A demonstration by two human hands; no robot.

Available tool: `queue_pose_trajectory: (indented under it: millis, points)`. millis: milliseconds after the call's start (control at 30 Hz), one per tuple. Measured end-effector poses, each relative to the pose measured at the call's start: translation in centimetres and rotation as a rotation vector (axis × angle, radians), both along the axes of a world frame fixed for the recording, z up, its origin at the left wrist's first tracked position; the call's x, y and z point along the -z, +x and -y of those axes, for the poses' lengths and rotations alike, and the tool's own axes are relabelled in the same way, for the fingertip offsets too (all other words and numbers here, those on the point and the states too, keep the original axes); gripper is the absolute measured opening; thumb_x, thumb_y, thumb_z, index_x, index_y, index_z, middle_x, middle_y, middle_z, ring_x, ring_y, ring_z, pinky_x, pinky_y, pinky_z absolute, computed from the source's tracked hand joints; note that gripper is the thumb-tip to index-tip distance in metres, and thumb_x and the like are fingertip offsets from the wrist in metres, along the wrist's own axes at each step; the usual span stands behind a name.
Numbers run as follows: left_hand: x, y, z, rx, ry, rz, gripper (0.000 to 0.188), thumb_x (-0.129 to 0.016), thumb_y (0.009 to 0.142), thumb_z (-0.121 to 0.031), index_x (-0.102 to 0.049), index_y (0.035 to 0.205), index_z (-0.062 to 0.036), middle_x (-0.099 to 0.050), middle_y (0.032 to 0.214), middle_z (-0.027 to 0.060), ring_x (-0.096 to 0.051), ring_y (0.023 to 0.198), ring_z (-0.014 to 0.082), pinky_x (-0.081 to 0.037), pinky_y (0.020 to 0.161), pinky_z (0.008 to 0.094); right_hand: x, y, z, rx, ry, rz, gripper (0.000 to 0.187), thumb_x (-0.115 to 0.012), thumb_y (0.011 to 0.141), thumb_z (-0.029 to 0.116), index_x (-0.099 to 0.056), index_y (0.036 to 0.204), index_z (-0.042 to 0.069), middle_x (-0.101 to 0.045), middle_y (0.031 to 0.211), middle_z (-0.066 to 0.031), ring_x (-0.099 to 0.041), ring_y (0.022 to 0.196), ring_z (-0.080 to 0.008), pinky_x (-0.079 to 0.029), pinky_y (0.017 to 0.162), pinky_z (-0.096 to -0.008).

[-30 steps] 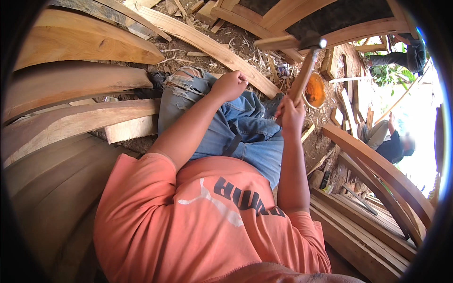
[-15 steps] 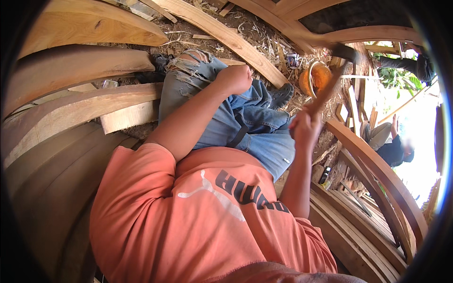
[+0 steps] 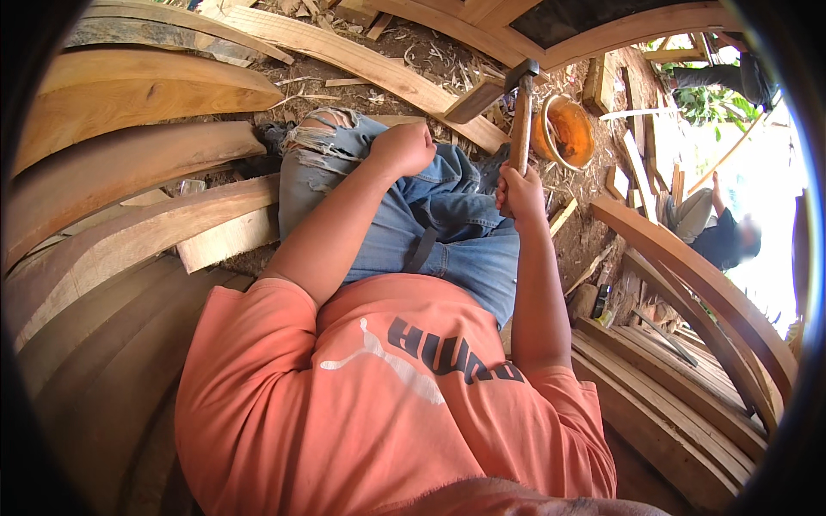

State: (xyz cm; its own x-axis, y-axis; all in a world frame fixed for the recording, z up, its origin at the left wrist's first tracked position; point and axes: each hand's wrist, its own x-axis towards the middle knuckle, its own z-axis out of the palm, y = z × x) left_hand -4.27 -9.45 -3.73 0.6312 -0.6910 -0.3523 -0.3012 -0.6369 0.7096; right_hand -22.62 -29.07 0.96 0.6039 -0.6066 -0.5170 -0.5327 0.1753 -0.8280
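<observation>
Hammering job, status entry, head view.

Item 1, hammer (image 3: 520, 112): wooden handle, dark metal head. Handle upright, head at top, up beside a short dark wood piece (image 3: 475, 97) that lies across a long plank (image 3: 361, 64). Head looks just off the piece or barely on it; can't tell which.

Item 2, right hand (image 3: 520, 196): wrapped tight round the lower handle, grasping the hammer. Forearm runs straight up from the shoulder, elbow nearly locked, wrist in line w/ the handle.

Item 3, left hand (image 3: 403, 148): clenched in a loose fist, resting on the left knee of the torn jeans (image 3: 413, 215). Holds nothing that shows. Arm bent, reaching fwd across the body.

Progress, as judged: work on the wood piece is mid-way at best. No nail or joint visible, so what is driven home can't be told. Piece sits loose-looking atop the plank; fixing appears left to do.

Surroundings: orange bucket (image 3: 564, 131) just right of the hammer; curved timbers (image 3: 129, 163) stacked at left and right; chips on the dirt ground; another person (image 3: 718, 232) crouched well apart at right.
</observation>
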Motion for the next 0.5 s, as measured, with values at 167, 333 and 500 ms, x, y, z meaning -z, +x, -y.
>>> queue_pose_trajectory:
  millis: [167, 333, 500]
  points:
    - [0.6, -0.2, 0.1, 0.004, -0.015, 0.045, 0.022, -0.071, 0.096, -0.034, -0.074, 0.103, -0.0134, -0.079, 0.101, 0.0146, -0.075, 0.101, 0.0367, -0.059, 0.088, 0.0480, -5.7, -0.2, -0.6, 0.049, -0.134, 0.179, 0.013, -0.061, 0.101, 0.009, -0.059, 0.111, 0.001, -0.056, 0.070, -0.0026, -0.056, 0.051, -0.0114, -0.047, 0.046, -0.0295]
    - [0.7, -0.2, 0.0, -0.017, -0.034, 0.060, 0.025, -0.072, 0.096, -0.035, -0.073, 0.108, -0.0125, -0.078, 0.097, 0.0164, -0.075, 0.097, 0.0361, -0.058, 0.083, 0.0472, -16.8, -1.0, -1.3, 0.122, -0.320, 0.406, 0.019, -0.057, 0.103, 0.005, -0.058, 0.121, -0.002, -0.056, 0.075, -0.0032, -0.056, 0.056, -0.0120, -0.047, 0.049, -0.0277]
    - [0.3, -0.4, 0.0, -0.019, -0.044, 0.034, 0.022, -0.072, 0.095, -0.033, -0.071, 0.102, -0.0123, -0.078, 0.097, 0.0130, -0.074, 0.098, 0.0359, -0.058, 0.084, 0.0487, -16.2, -2.4, -1.1, 0.107, -0.253, 0.517, 0.019, -0.058, 0.104, 0.006, -0.056, 0.122, -0.001, -0.057, 0.077, -0.0056, -0.057, 0.058, -0.0149, -0.049, 0.051, -0.0310]
